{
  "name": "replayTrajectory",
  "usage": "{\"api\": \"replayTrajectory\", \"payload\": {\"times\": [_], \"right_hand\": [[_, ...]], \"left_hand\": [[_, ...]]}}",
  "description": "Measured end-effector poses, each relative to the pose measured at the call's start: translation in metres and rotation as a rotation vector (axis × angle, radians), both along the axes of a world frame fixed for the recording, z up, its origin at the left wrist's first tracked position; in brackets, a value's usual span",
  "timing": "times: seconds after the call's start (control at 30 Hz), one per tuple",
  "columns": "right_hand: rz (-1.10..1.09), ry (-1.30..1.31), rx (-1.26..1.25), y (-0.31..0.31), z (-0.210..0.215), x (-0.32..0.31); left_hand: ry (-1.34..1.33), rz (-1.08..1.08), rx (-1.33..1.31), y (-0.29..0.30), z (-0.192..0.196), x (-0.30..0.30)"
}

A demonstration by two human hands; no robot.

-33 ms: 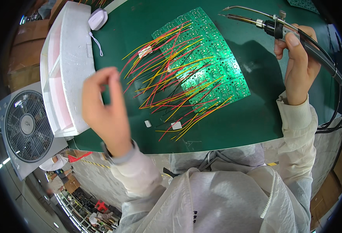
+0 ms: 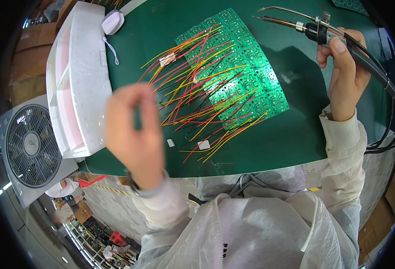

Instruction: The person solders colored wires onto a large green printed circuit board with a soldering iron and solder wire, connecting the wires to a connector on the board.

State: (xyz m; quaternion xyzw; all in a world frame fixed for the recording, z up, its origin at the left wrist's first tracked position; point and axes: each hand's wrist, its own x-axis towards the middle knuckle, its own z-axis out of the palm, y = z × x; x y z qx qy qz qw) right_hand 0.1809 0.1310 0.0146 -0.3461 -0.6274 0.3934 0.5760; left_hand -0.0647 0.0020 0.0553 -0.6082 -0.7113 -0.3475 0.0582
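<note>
A green circuit board panel (image 2: 255,67) lies on the green table mat (image 2: 296,134), with several red, yellow and black wires (image 2: 197,89) fanning out from it to the left. My right hand (image 2: 343,76) is raised at the right and grips a soldering iron (image 2: 314,29) whose two thin metal tips point left above the board's far end. My left hand (image 2: 134,134) hovers blurred over the mat's near left, fingers up and slightly apart, with nothing seen in it. It is just left of the wire ends.
A white foam tray (image 2: 78,80) lies along the mat's left edge, with a small white rounded device (image 2: 113,21) and its cord at its far end. Two small white tags (image 2: 203,144) lie near the front edge. A grey fan (image 2: 29,145) stands lower left. Black cables (image 2: 388,134) hang right.
My left hand has shifted a little to the right and nearer, and is now blurred. The right hand and the soldering iron have stayed in place.
</note>
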Motion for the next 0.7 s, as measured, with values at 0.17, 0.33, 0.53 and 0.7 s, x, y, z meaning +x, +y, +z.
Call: {"api": "replayTrajectory", "payload": {"times": [0.17,0.33,0.53,0.7], "right_hand": [[-0.009,0.02,-0.029,0.002,0.002,-0.003],[-0.017,0.03,-0.035,0.004,0.002,-0.002],[-0.035,0.021,-0.045,0.004,0.001,0.0],[-0.012,0.032,-0.036,0.003,0.003,0.001]], "left_hand": [[0.021,-0.452,-0.223,-0.021,-0.018,0.086],[0.078,-0.384,-0.15,-0.013,-0.04,0.102],[0.092,-0.467,-0.149,-0.011,-0.038,0.093],[0.121,-0.56,-0.115,-0.016,-0.04,0.083]]}}
